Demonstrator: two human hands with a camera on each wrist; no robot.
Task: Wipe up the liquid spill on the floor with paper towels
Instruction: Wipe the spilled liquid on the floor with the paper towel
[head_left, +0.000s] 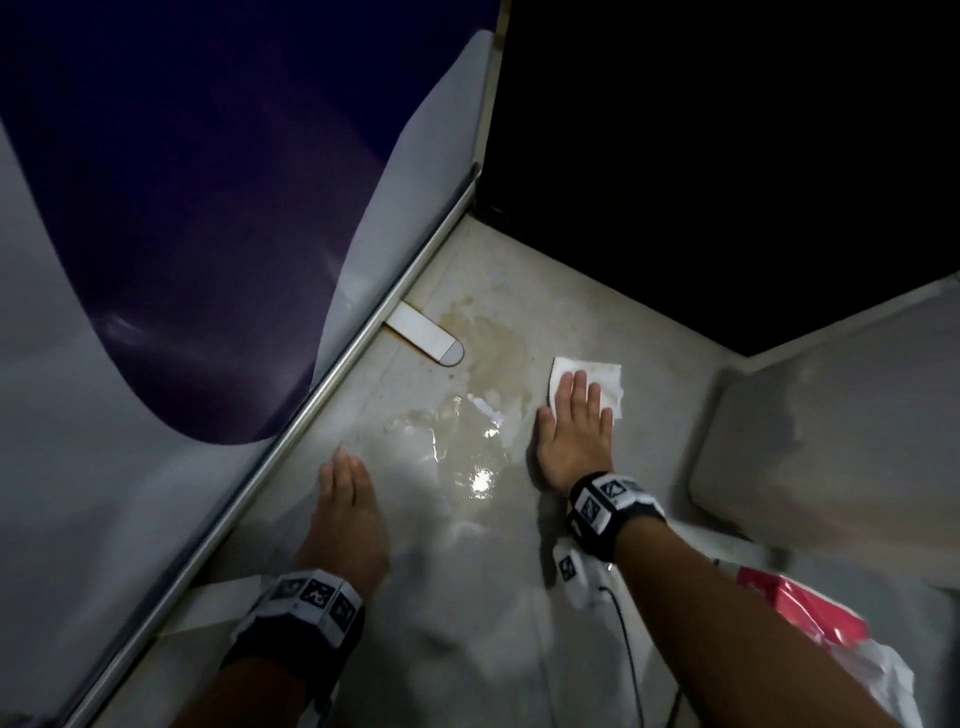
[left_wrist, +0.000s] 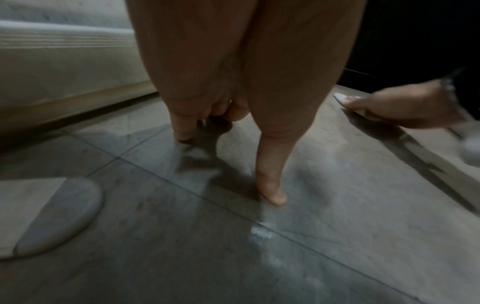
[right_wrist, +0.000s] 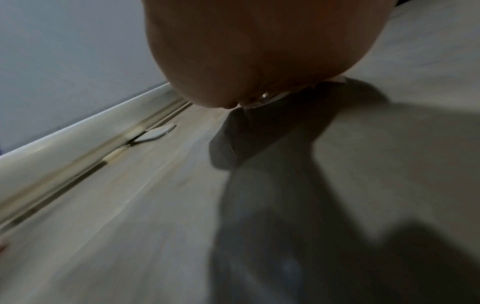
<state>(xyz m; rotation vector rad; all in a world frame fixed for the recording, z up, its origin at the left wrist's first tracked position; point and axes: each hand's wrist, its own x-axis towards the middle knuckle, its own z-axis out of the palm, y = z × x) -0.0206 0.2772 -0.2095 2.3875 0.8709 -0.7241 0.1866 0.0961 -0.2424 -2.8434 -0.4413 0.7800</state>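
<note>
A glossy liquid spill (head_left: 462, 441) lies on the grey floor (head_left: 467, 597), with a brownish stain (head_left: 493, 343) beyond it. My right hand (head_left: 576, 400) lies flat with straight fingers and presses a white paper towel (head_left: 610, 382) down at the spill's right edge. The left wrist view shows the same right hand (left_wrist: 389, 111) on the towel (left_wrist: 341, 97). In the right wrist view only a sliver of the towel (right_wrist: 272, 98) shows under the palm. My left hand (head_left: 345, 467) holds nothing and rests on the floor left of the spill, its fingertips (left_wrist: 272, 197) touching the tiles.
A white door stop (head_left: 426, 335) sits by the metal rail (head_left: 311, 395) under a purple and white panel. A grey block (head_left: 831, 426) stands at the right. A red and white plastic bag (head_left: 810, 618) and a black cable (head_left: 623, 639) lie under my right forearm.
</note>
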